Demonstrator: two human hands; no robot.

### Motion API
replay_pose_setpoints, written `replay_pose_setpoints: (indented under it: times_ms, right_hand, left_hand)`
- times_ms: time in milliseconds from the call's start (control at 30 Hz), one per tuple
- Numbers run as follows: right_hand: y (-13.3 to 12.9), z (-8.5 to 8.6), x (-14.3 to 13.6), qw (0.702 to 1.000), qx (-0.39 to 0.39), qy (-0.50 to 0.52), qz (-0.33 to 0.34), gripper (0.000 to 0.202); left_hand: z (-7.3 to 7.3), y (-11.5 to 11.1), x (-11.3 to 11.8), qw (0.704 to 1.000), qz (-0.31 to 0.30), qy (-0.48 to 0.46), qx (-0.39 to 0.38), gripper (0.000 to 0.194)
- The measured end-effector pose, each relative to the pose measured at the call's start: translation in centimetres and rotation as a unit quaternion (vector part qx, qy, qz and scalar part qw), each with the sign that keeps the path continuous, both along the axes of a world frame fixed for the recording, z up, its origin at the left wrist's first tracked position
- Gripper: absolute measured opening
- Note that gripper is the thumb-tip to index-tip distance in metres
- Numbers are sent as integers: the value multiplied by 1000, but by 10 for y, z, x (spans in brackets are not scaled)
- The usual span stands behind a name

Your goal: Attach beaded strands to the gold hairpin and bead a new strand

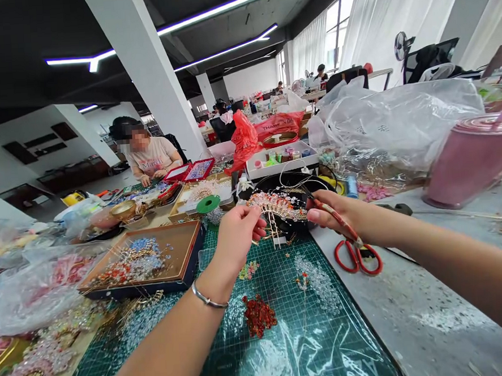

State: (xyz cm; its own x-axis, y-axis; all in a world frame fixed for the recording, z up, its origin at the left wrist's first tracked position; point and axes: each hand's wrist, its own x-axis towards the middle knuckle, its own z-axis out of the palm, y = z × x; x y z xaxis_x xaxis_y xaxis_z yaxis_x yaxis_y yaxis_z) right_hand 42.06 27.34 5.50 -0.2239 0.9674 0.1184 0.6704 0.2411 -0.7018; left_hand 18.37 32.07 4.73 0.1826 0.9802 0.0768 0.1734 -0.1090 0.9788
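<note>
My left hand [239, 231] pinches a beaded hair comb [273, 206] by its left end. The comb carries orange, red and clear beads on gold wire, and its metal teeth hang down. Pliers [335, 214] with dark tips and red handles are in my right hand [335, 205], which is closed round them. Their tips point at the comb's right end; whether they touch it I cannot tell. Red-looped scissors [357, 258] lie on the grey table below my right hand. Red beads [259, 317] and clear beads [319, 286] lie in heaps on the green cutting mat [295, 350].
A tray [181, 232] of blue and orange beaded pieces stands at left. Behind my hands are a green spool [208, 204] and a black round container [291, 180]. A pink cup [466, 163] stands at right. A co-worker [151, 154] sits across at left.
</note>
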Motion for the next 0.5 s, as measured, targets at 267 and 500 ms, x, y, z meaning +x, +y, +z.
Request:
replay_pose_setpoints:
  times_ms: [267,500]
  right_hand:
    - [22,3,6,999,-4,-40,-21,54]
    - [40,4,9,992,23,-114,-53,60]
  left_hand:
    - [-4,16,4,1000,-5,5,-11,19]
    - [-8,28,5,1000,-7,12,-12,20]
